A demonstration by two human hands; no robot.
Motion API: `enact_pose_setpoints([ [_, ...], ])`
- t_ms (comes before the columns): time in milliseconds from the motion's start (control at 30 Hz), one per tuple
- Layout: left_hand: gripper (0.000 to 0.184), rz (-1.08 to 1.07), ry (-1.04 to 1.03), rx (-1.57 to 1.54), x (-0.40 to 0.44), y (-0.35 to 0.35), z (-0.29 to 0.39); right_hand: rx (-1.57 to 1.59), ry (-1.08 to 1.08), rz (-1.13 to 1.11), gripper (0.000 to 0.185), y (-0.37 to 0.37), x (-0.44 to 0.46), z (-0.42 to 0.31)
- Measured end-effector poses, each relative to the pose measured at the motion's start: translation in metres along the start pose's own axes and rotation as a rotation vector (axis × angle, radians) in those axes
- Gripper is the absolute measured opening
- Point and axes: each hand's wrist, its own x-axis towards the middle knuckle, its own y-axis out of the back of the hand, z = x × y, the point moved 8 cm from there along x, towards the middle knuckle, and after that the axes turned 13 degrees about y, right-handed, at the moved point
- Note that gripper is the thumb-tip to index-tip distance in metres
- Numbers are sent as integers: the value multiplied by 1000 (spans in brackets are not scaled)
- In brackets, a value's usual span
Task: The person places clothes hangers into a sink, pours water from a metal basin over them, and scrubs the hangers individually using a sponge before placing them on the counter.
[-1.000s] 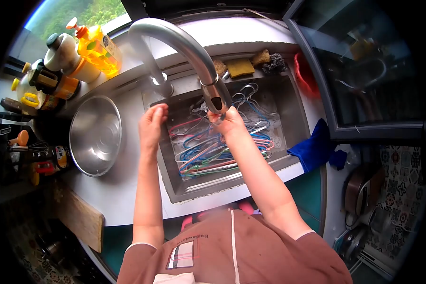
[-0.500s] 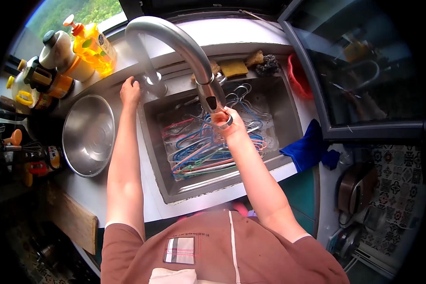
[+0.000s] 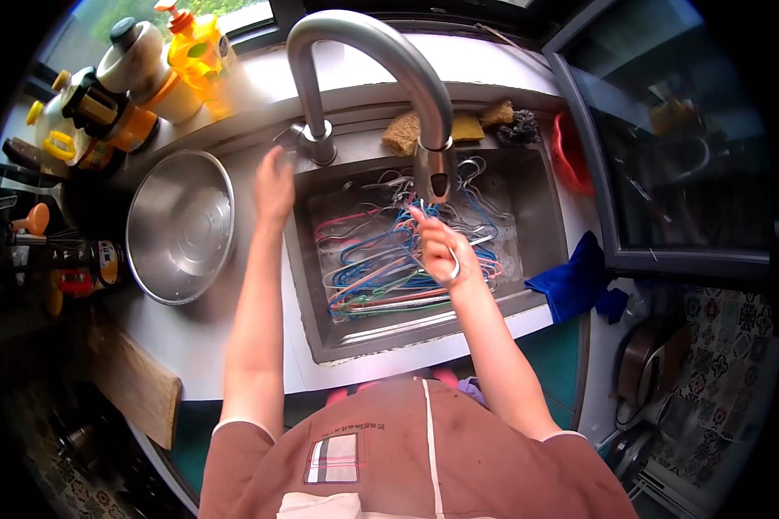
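Head view: hangers (image 3: 376,278) heaped in sink (image 3: 537,203), long axes mostly left–right, some hooks pointing far side. Right hand (image 3: 446,246) curled around thin pale loop (image 3: 454,262); left hand (image 3: 274,189) blurred near faucet (image 3: 407,62) base, finger spread unclear.

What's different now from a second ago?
The left hand moved from the sink's left rim to beside the faucet's base; the right hand drew slightly back from its spout toward the person. Any grip change is unclear. The hangers and bowl stayed put.
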Motion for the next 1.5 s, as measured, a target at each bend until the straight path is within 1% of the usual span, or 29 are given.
enact_pose_setpoints([
  [67, 27, -331, 390, -305, -54, -26, -19, 26, -28, -29, 37, 6, -18, 7],
  [100, 24, -456, 428, -579, -91, -48, -24, 0, -4, -29, 37, 7, -26, 11],
  [167, 31, -956, 668, -599, -177, -87, -6, -88, 33, -43, 37, 16, -37, 17],
  [200, 32, -1036, 814, -576, -215, -94, 15, -165, 70, 56, 35, 28, -41, 18],
  [233, 31, -1007, 1080, -909, -249, -106, 21, -234, 95, 20, 36, 35, -43, 19],
  [267, 27, -1103, 966, -1115, -262, -110, 49, -299, 103, -18, 37, 43, -45, 20],
  [333, 28, -984, 868, -1086, -282, -138, 11, -360, 129, 3, 37, 51, -52, 24],
  [400, 31, -1049, 1021, -1074, -286, -135, 16, -435, 148, 47, 34, 53, -59, 28],
  [433, 35, -836, 1109, -960, -288, -155, -20, -437, 114, 77, 34, 50, -65, 35],
  [500, 38, -712, 1194, -936, -268, -146, -29, -469, 43, 74, 34, 52, -78, 43],
  [600, 35, -594, 1267, -854, -244, -155, -78, -575, 13, 195, 36, 55, -105, 52],
  [733, 31, -620, 1130, -732, -210, -150, -122, -751, -21, 224, 36, 41, -144, 49],
  [800, 28, -759, 1028, -501, -197, -128, -113, -890, 26, 237, 36, 35, -162, 41],
  [833, 33, -840, 922, -390, -191, -137, -128, -965, 29, 221, 36, 33, -168, 33],
  [900, 43, -822, 753, -310, -176, -97, -99, -1111, 52, 171, 36, 31, -182, 21],
  [933, 48, -709, 627, -311, -166, -79, -96, -1257, 95, 224, 34, 33, -190, 9],
  [967, 43, -658, 557, -391, -160, -70, -106, -1321, 119, 260, 34, 34, -196, 1],
  [1000, 34, -545, 412, -300, -151, -43, -104, -1386, 138, 293, 34, 34, -201, -5],
  [1033, 28, -465, 438, -230, -148, 5, -71, -1370, 151, 276, 34, 29, -206, -3],
  [1100, 22, -229, 299, -465, -144, 86, -34, -1353, 182, 246, 34, 25, -211, -3],
  [1167, 26, 236, -45, -12, -139, 176, -15, -1345, 218, 235, 31, 23, -214, -2],
  [1200, 31, 447, 4, 39, -141, 213, -20, -1352, 240, 233, 27, 22, -216, -1],
  [1233, 36, 522, 148, -16, -139, 244, -30, -1362, 260, 228, 24, 20, -218, -2],
  [1267, 38, 659, 160, 107, -135, 271, -60, -1352, 294, 199, 19, 21, -219, -5],
  [1300, 42, 680, 240, 214, -128, 288, -90, -1341, 328, 170, 15, 25, -221, -11],
  [1333, 49, 654, 327, 148, -121, 297, -131, -1328, 364, 142, 10, 27, -222, -15],
  [1367, 52, 552, 554, -115, -115, 296, -169, -1380, 441, 186, 6, 27, -223, -20],
  [1400, 55, 433, 778, -379, -115, 282, -194, -1392, 515, 176, 11, 24, -223, -23],
  [1500, 51, 19, 991, -690, -119, 236, -204, -1175, 612, 74, 26, 17, -222, -25],
])
